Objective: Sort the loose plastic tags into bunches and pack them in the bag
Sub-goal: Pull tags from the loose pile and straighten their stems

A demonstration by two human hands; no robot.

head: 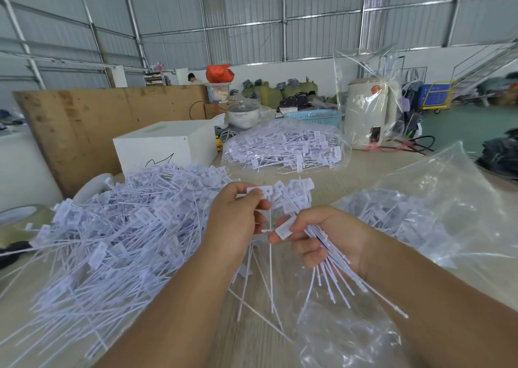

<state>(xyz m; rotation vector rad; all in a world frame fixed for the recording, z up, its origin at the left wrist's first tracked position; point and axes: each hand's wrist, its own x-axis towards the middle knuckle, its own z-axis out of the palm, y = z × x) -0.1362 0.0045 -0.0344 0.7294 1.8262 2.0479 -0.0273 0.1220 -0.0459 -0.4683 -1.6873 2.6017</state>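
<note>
A large heap of loose white plastic tags (117, 233) covers the left of the table. My left hand (238, 222) pinches the flat head of a single tag (260, 192) between thumb and fingers, its thin tail hanging down. My right hand (316, 238) grips a bunch of tags (333, 264) by their stems, heads fanned up toward the left hand, tails pointing down right. A clear plastic bag (414, 222) lies at the right with tags inside. Another clear bag full of tags (286, 146) sits farther back.
A white box (168, 143) stands behind the heap, with a brown board (84, 121) leaning behind it. A cream kettle (370, 115) wrapped in clear plastic and a blue basket (316, 116) stand at the back. Empty clear plastic (344, 337) lies under my right forearm.
</note>
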